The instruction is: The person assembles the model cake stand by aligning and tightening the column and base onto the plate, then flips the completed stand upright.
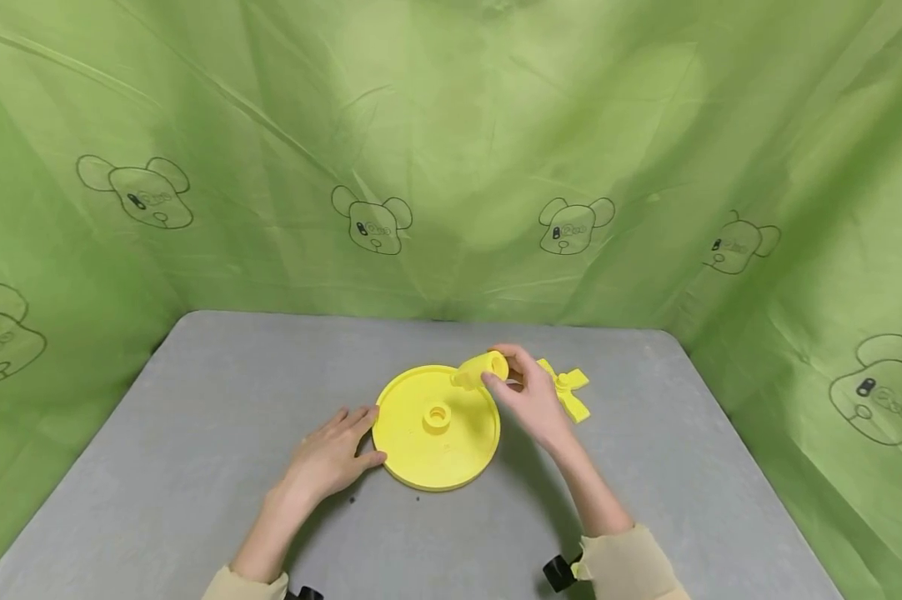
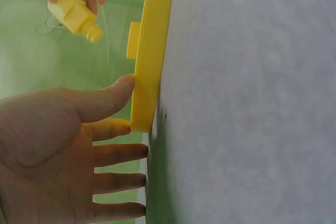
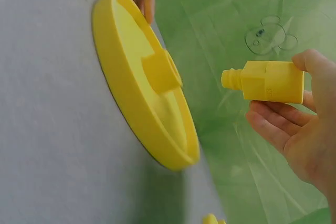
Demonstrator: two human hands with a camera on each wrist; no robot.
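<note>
A round yellow tray-like disc (image 1: 406, 454) with a raised rim and a hollow central socket (image 1: 437, 419) lies flat on the table. My left hand (image 1: 331, 454) touches its left edge, thumb and fingers spread and mostly straight; the left wrist view shows the thumb (image 2: 118, 95) against the rim. Above the disc's far right part, my right hand (image 1: 533, 400) holds a yellow hollow post (image 1: 477, 370), tilted. In the right wrist view the post (image 3: 270, 81) has a faceted body and a narrower threaded end, which points away from the hand; thumb and fingers pinch its wide end.
Right of the disc, partly behind my right hand, lies a yellow piece with flat blade-like arms (image 1: 573, 380). The grey table (image 1: 233, 400) is enclosed by green curtains (image 1: 466, 125) printed with bear faces. Small dark specks (image 1: 352, 500) dot the tabletop.
</note>
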